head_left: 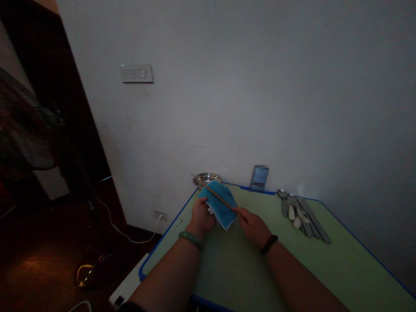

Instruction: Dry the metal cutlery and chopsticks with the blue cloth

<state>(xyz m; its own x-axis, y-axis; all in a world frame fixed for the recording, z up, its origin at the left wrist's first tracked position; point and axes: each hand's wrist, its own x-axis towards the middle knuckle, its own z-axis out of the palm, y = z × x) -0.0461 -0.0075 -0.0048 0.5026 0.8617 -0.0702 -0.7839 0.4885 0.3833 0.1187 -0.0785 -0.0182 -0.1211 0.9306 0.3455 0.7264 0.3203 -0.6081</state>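
My left hand [202, 216], with a green bangle at its wrist, grips a blue cloth [224, 213] from below. Across the cloth's upper side lies a slim brown wooden chopstick [218, 197], slanting down to the right. Its lower right end is pinched in the fingers of my right hand [251, 223], which has a dark bracelet at the wrist. Both hands are above the table. Just beyond the cloth is a shiny metal bowl [212, 177], with a thin stick [195, 177] leaning over its left rim. The cloth hides part of the bowl's front.
The green table [351, 260] has a blue edge and stands against the wall. Several spoons and other metal utensils [305, 216], some with pale handles, lie at right. A pixelated phone-like object [259, 178] stands at the back edge. A fan [26, 125] stands left.
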